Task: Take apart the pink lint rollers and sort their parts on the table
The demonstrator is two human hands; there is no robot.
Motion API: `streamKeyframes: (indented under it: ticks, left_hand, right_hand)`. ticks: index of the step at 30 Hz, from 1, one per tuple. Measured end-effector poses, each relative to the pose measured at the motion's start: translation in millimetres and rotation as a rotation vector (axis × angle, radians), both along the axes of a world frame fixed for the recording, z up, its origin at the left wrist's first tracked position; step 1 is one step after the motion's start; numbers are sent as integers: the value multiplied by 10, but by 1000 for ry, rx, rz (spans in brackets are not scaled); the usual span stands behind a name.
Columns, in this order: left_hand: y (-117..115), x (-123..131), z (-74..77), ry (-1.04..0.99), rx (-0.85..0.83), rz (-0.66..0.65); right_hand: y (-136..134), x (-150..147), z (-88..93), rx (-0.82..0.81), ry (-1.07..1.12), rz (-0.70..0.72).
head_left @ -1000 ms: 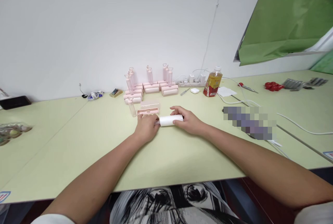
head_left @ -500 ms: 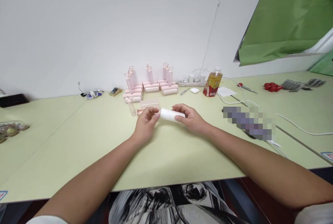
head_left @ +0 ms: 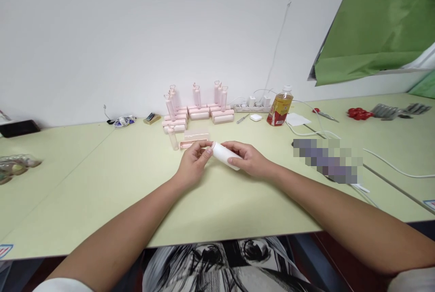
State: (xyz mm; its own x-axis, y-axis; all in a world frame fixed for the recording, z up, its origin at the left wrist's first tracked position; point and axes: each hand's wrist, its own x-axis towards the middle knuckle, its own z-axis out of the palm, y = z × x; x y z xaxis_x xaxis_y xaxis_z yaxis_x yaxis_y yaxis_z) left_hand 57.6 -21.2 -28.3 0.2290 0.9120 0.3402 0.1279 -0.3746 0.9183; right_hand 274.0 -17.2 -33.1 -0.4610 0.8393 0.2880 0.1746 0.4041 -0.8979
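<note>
A white roll [head_left: 223, 153], smooth and cylindrical like a lint-roller refill, is held just above the table between my two hands. My right hand [head_left: 250, 160] wraps its right part, thumb on the near side and fingers behind. The fingertips of my left hand [head_left: 193, 163] are closed at the roll's left end; any small piece in them is hidden. Just behind the left hand lies an opened pink case [head_left: 196, 135], its near half partly covered by the fingers. A clear pink tube [head_left: 173, 139] stands left of the case.
Along the wall, several pink cases [head_left: 175, 126] lie with pink tubes [head_left: 170, 107] standing among them. Farther right are a power strip [head_left: 248, 108], a drink bottle [head_left: 280, 107], white cables and a blurred item [head_left: 324, 160]. Red-handled tools [head_left: 359, 114] lie at far right.
The roll has tilted, its right end now lower and nearer to me. Both hands still hold it. The view has shifted slightly.
</note>
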Motion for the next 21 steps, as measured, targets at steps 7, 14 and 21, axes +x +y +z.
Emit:
streamKeyframes:
  ticks: [7,14,21]
  left_hand:
    - [-18,-2,-12,-60,30,82]
    - [-75,-17,79,-100,156,205]
    - [-80,-48,135,333,288,82]
  right_hand:
    - [33,5,-15,14,55,-34]
    - [33,9,-2,23,83,-64]
    - [-2,3,16,14,66,-94]
